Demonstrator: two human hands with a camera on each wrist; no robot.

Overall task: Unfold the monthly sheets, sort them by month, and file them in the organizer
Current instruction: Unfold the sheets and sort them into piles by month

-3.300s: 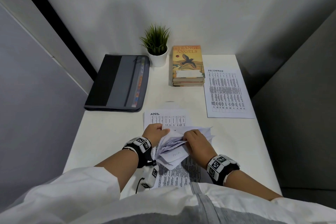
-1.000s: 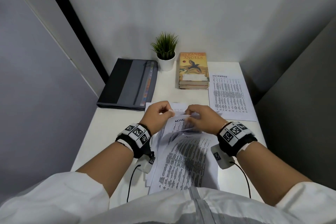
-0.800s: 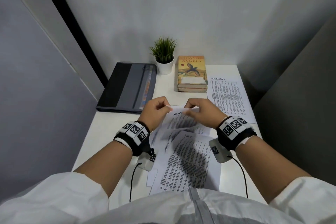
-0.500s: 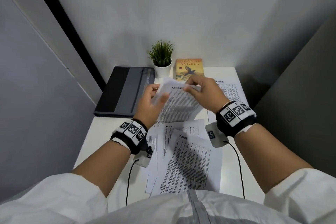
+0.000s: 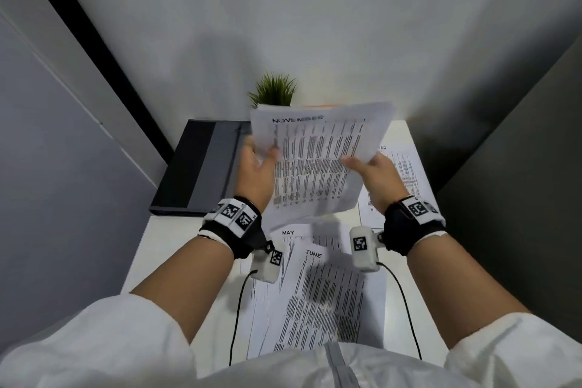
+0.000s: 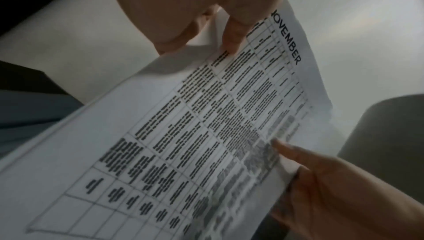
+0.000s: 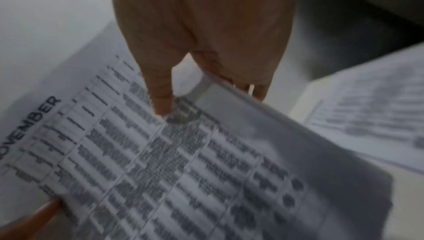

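Now both hands hold the November sheet (image 5: 318, 161) up in the air above the table (image 5: 163, 249). The left hand (image 5: 256, 173) pinches the sheet's edge at 9 o'clock, thumb on the printed side. The right hand (image 5: 374, 176) pinches the edge at 3 o'clock the same way. The sheet is open and tilts up, with its title at 12 o'clock. It looks thin, light and floppy, so it will likely bend or tear if pulled hard. Holding it softly by both side edges seems best. Under the hands, at 6 o'clock, lie the May sheet (image 5: 293, 235) and the June sheet (image 5: 327, 299), with June on top. Another sheet (image 5: 406, 173) lies flat at 3 o'clock. The dark organizer (image 5: 198, 170) waits closed at 10 o'clock, beside a small plant (image 5: 275, 93).
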